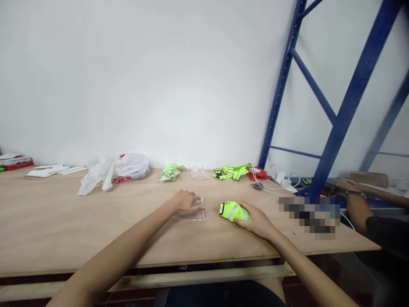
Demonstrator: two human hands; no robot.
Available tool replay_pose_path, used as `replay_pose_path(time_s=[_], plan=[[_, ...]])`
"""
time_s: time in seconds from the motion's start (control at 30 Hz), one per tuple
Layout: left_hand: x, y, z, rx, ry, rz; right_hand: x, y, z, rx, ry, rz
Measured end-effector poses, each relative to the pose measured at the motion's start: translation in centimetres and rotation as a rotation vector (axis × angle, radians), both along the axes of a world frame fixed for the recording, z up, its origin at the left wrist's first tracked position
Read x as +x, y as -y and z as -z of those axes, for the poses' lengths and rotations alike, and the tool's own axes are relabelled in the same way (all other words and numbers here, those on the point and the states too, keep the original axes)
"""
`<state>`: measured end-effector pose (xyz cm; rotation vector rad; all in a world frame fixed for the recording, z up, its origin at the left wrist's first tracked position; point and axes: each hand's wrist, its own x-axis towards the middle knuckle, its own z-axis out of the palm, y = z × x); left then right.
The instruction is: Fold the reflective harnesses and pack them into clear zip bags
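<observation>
- Plainly, in the head view, the left hand lies palm down, its forearm slanting up from the lower left corner, its wrist low over the board.
- Its fingers are slightly bent and a little apart, pointing to the right, the tips over a flat, clear plastic bag with a red-lined edge; whether they pinch the film, I cannot tell. The bag lies on the pale brown wooden tabletop, partly under this hand.
- The right hand comes in from the lower right, its forearm crossing the table's front edge and its wrist nearly straight. It grips a folded neon yellow-green strap bundle with silver reflective stripes, thumb on the near side, other fingers curled over the far side.
- That bundle sits just right of the clear bag, apart from it, its black-trimmed end facing left; whether it touches the wood is unclear.
- Along the wall stand a white plastic shopping bag with red print, a clear bag with a neon green bundle inside and a loosely spread neon strap with black buckles.
- Far right, beyond the blue metal rack post, a co-worker's hand shows, a band on the wrist.
</observation>
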<state>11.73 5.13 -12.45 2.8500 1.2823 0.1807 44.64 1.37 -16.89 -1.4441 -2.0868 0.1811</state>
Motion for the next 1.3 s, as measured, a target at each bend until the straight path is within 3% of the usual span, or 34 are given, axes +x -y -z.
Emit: replay_pose_path(time_s=[0.1, 0.27, 0.43, 0.67, 0.9, 1.3], plan=[[0.6, 0.3, -0.2, -0.08, 0.018, 0.067, 0.0, 0.0, -0.1, 0.003, 0.001, -0.013], [0.9, 0.1, 0.8, -0.32, -0.028, 0.11, 0.0, 0.0, -0.2, 0.01, 0.016, -0.038], [0.9, -0.9, 1.1, -0.249, 0.053, 0.061, -0.5, 0.4, -0.6, -0.004, -0.008, -0.092], [0.7, -2.2, 1.4, -0.311, 0.14, 0.051, -1.5, 0.7, -1.5, -0.093, 0.022, -0.233], [0.6, -2.7, 1.9, -0.272, 0.092, 0.004, -2.0, 1.1, -1.6, -0.089, -0.012, -0.191], [1.6, -0.2, 0.4, -0.008, 0.198, 0.185, -1.9, 0.8, -0.8, -0.138, -0.186, -0.166]])
